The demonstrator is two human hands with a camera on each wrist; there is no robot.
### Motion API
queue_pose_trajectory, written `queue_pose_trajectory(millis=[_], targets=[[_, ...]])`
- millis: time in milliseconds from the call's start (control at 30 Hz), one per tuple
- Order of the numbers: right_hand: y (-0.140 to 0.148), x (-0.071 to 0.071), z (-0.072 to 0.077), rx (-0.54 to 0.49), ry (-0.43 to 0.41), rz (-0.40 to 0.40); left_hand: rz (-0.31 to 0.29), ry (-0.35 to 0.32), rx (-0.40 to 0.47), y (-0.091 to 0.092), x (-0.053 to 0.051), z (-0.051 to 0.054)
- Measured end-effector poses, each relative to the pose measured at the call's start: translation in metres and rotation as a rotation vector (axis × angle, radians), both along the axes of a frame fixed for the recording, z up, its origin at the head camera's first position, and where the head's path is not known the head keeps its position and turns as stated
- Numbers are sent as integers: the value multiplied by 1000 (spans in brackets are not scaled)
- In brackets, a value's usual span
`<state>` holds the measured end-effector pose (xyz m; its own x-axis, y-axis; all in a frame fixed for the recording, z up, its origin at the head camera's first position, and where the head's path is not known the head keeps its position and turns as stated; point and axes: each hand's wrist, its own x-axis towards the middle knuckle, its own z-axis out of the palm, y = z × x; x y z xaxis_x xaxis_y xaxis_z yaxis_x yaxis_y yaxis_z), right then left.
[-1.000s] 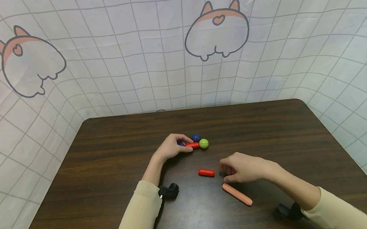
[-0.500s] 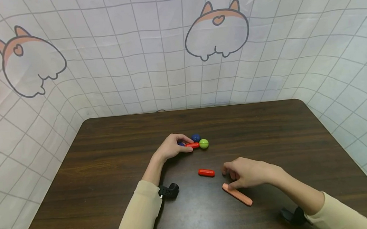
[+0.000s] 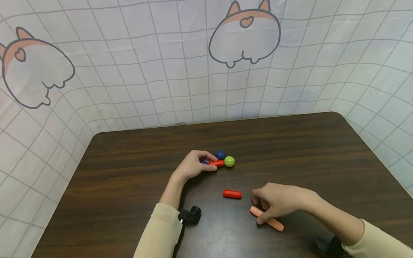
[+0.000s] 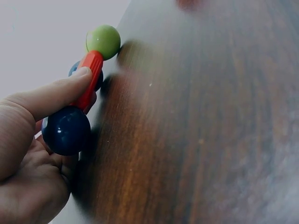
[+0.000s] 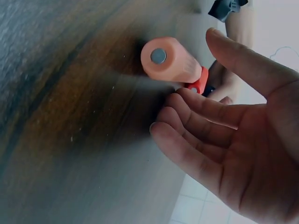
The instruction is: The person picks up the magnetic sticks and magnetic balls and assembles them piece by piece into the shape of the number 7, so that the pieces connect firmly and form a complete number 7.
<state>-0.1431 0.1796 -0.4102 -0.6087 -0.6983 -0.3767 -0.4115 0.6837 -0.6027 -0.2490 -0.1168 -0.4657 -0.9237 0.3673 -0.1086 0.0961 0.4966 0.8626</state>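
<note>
- The left hand [image 3: 191, 167] pinches the far red stick [image 3: 216, 164]; a twist could pop off its green ball [image 3: 229, 161]
- The near red stick [image 3: 232, 194], loose, could roll if bumped
- The orange stick [image 3: 275, 224], near right, could slide if the right hand [image 3: 283, 198], thumb apart, gripping nothing, pokes it

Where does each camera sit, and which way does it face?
Head: on the head, facing forward and down at the table; left hand, right hand and sleeves show.
Left wrist: on that wrist, facing the held red stick; only the left hand shows.
Right wrist: on that wrist, facing an end of the orange stick; right hand and, beyond, left arm show.
Shared: head and left wrist views both show the green ball.
</note>
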Motion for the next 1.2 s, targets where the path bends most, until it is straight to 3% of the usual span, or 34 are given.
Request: queue_pose_trajectory(millis=[433, 833, 1200], targets=[[-5, 7, -1, 54, -23, -4, -4, 8, 3, 0, 0, -1], [-7, 3, 6, 102, -69, 20, 14, -8, 19, 1, 0, -2], [-2, -14, 10, -49, -78, 63, 10, 1, 24, 2, -1, -1]])
